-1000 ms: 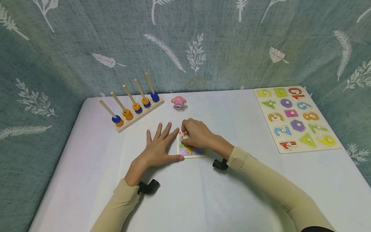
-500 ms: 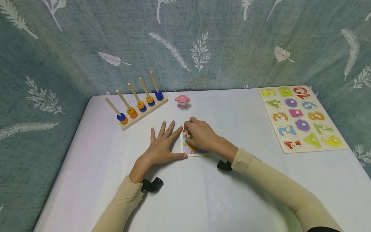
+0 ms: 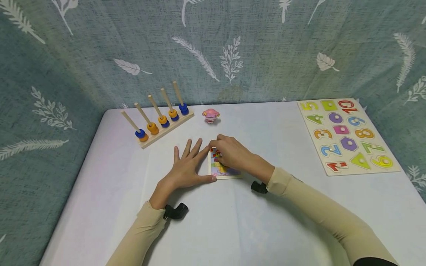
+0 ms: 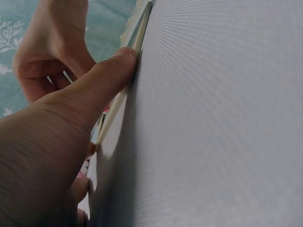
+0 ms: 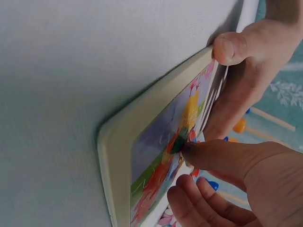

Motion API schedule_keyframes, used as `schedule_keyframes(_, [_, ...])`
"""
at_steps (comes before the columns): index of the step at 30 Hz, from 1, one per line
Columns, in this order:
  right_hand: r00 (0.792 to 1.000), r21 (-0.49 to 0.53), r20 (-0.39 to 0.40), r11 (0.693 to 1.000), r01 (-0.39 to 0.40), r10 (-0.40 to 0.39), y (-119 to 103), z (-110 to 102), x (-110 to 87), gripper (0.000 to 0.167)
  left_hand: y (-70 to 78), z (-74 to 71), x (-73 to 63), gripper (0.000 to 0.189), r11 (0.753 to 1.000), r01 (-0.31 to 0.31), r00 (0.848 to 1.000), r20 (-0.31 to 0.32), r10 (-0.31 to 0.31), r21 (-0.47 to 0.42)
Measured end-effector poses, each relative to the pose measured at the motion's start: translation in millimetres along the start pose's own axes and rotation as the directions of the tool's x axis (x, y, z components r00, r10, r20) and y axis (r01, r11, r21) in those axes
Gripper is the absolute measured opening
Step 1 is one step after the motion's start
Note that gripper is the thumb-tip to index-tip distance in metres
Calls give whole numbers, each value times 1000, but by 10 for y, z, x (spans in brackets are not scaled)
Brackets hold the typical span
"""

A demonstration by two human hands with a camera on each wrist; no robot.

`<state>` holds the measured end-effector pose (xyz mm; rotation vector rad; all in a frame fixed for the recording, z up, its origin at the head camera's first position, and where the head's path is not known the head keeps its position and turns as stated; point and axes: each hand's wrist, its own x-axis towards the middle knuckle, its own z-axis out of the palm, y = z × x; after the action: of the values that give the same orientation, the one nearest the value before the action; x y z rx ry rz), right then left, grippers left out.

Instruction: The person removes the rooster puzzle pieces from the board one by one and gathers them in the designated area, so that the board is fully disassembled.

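Note:
A small picture puzzle [image 3: 213, 170] in a pale wooden frame lies on the white table, bright pieces inside its rim. My left hand [image 3: 184, 170] is spread flat at its left side, thumb on the near left corner and index fingertip at the far left corner. In the left wrist view the thumb [image 4: 111, 73] presses along the frame edge. My right hand [image 3: 234, 153] bends over the puzzle from the right, covering much of it. Its thumb tip [image 5: 189, 152] touches the picture beside a dark green patch; the index fingertip is hidden there. I cannot tell whether it pinches a piece.
A wooden peg stand [image 3: 166, 131] with blue and orange rings stands back left. Behind the puzzle sits a small pink toy figure [image 3: 211, 115]. At the right lies a number and shape board [image 3: 346, 136]. A leaf-patterned cloth [image 3: 266, 55] hangs behind the table.
The head view has shifted slightly. My right thumb has moved a little away from the puzzle's left side, across the picture. My left hand keeps its place at the frame.

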<state>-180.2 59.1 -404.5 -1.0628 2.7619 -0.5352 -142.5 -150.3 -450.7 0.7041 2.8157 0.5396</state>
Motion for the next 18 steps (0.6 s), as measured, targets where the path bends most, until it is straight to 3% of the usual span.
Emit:
schedule_keyframes(7, [1000,-7,-17,1000,9,-9,-20,34,16,40,3,-18,-14,107,1000,9,1000,9,-9,-3])
schedule_keyframes(18, [997,87,-67,995,46,-41,13,-51,-1,35,5,-24,-16,107,1000,11,1000,19,-11,0])
